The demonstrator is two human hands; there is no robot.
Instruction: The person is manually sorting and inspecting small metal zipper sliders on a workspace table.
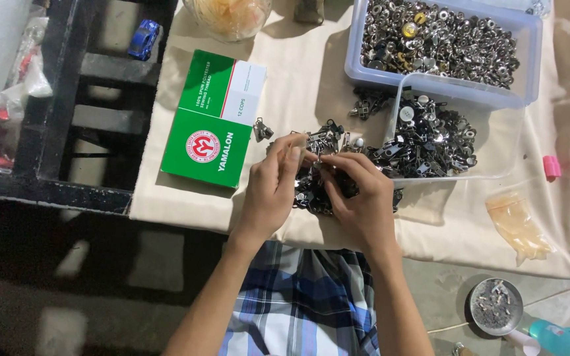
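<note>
My left hand (273, 184) and my right hand (359, 194) meet over a pile of small dark metal zipper sliders (328, 142) on a cream cloth (298, 79). Fingertips of both hands pinch one small metal slider (316, 160) between them. The pile spills from a clear plastic lid (496, 142) lying just right of my hands, which holds more of the same sliders (430, 138).
A clear plastic tub (529, 39) of shiny metal snap buttons stands at the back right. A green and white box (216, 118) lies left of my hands. A pink clip (551, 167), a small yellowish bag (519, 227), a round tin (496, 306) and a black rack (67, 99) surround the cloth.
</note>
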